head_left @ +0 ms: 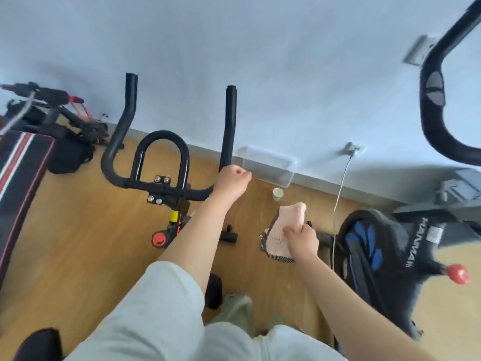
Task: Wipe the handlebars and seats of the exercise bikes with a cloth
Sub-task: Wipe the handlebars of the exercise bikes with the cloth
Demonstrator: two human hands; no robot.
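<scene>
Nearest me, a grey sleeve (156, 308) is filling the bottom of the view. Farther out, I am watching the left hand (231, 182) curling its fingers round the base of the right horn of the black handlebars (145, 185). The right hand (303, 242) is hanging nearer and to the right, apart from the bar, its fingers pinching a bunched pink cloth (287, 225) above the wooden floor (78, 243). A second bike (377, 256) is standing at the right.
</scene>
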